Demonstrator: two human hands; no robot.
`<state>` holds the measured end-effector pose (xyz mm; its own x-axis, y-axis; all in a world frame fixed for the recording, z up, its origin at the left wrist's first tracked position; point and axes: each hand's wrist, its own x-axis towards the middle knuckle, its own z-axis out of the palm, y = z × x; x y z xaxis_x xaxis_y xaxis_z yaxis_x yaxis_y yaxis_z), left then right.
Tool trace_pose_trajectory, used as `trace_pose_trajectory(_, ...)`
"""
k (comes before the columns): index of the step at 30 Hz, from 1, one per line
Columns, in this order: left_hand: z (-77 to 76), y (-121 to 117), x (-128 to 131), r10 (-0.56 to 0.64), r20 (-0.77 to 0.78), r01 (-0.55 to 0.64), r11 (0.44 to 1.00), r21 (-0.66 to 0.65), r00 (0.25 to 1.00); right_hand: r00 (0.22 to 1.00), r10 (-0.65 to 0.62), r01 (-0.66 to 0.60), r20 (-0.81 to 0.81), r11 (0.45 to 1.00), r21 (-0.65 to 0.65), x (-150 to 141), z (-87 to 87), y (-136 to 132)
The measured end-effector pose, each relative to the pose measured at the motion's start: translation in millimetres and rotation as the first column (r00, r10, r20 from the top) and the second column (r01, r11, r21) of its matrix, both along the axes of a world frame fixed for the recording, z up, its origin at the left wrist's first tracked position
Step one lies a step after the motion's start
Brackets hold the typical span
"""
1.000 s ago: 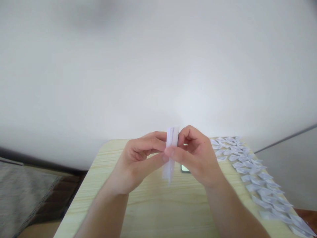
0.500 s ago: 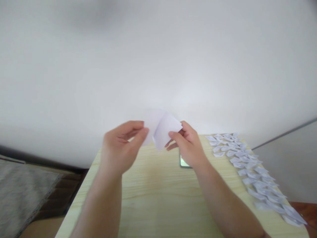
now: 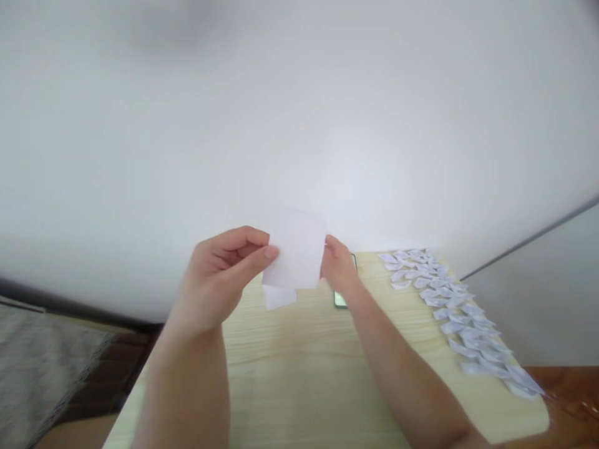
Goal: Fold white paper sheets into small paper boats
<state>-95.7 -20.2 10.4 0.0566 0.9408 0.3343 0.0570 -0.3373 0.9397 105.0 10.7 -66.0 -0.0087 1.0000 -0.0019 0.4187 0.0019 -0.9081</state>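
Note:
A white sheet of paper (image 3: 299,252) is held up in front of me above the table, its face toward me. My left hand (image 3: 229,268) pinches its left edge between thumb and fingers. At the right edge of the same sheet is my right hand (image 3: 340,265), closed there, with its fingers partly hidden behind the paper. Below the sheet's lower edge shows another piece of white paper (image 3: 281,298); whether it lies on the table or hangs just above, I cannot tell. A phone (image 3: 340,300) with a lit screen lies on the table, partly covered by my right hand.
Many folded white paper pieces (image 3: 452,305) lie in rows along the right side of the light wooden table (image 3: 299,386). A pale wall (image 3: 299,112) rises directly behind the table. To the lower left are a grey textured surface and something dark brown.
The right hand has moved slightly left, and the sheet now faces me squarely. The second piece of paper, earlier in the right hand, now appears below the sheet. The view has shifted slightly.

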Motion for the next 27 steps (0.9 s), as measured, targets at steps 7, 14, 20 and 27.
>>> trace_pose_trajectory(7, 2.4, 15, 49, -0.114, -0.024, 0.11, 0.986, -0.128, 0.993, 0.815, 0.143, -0.036, -0.561, 0.98, 0.198, 44, 46.6, -24)
trace_pose_trajectory(14, -0.7, 21, 63, -0.118, 0.074, 0.13, 0.975, -0.179, 0.99, 0.879, 0.148, 0.018, -0.453, 0.939, 0.342, 53, 57.7, -26)
trace_pose_trajectory(20, 2.7, 15, 66, -0.239, 0.362, 0.31, 0.938, -0.153, 0.901, 0.847, 0.281, -0.121, -0.452, 0.929, 0.35, 71, 66.9, -36)
trace_pose_trajectory(27, 0.8, 6, 75, -0.211, 0.329, 0.269, 0.953, -0.142, 0.921, 0.871, 0.265, -0.006, -0.413, 0.848, 0.53, 76, 70.1, -36)
